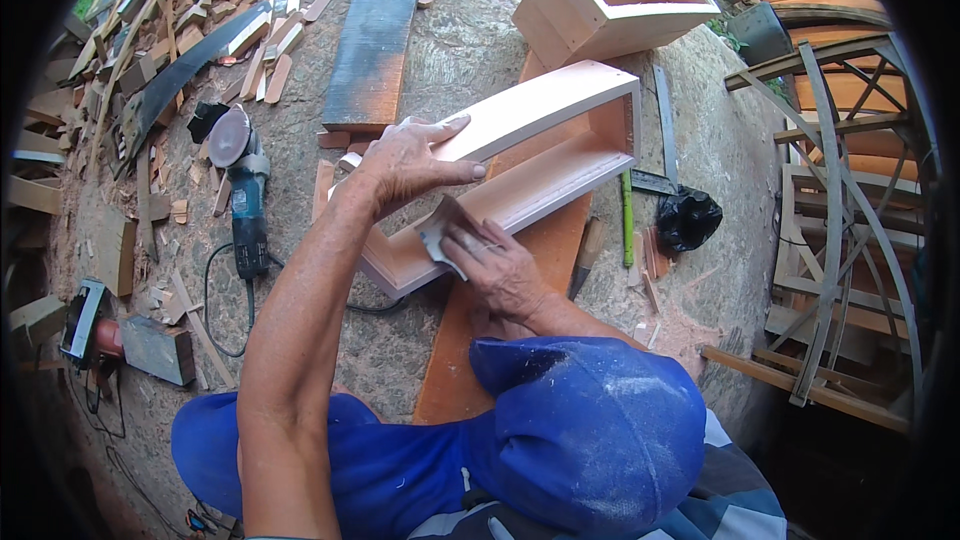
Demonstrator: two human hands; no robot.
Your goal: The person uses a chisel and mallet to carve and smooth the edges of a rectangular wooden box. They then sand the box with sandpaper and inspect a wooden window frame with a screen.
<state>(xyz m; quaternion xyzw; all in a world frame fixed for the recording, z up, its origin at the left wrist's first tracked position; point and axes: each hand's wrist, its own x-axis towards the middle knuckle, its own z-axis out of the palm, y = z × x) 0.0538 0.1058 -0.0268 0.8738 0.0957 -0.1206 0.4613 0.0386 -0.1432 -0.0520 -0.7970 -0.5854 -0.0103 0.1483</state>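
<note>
A long, pale wooden box (545, 105) with an open face and a gently curved side rests across an orange-brown plank (540, 255) in front of me. Over its curved upper side, my left hand (412, 160) grips the wood, thumb and fingers on either side of the edge. My right hand (500, 270) is closed on a bent piece of sandpaper (445, 228), pressed at the box's near lower edge. Part of the sandpaper is hidden by the fingers. Both of my knees, in blue cloth, flank the near end of the plank.
Another wooden box (555, 15) stands beyond. Left lie an angle grinder (246, 215) with its cord, a second power tool (95, 325) and piled offcuts (190, 10). On the right are a metal square (665, 130), a green stick (627, 220), a black plastic bag (690, 220) and metal framing (835, 220).
</note>
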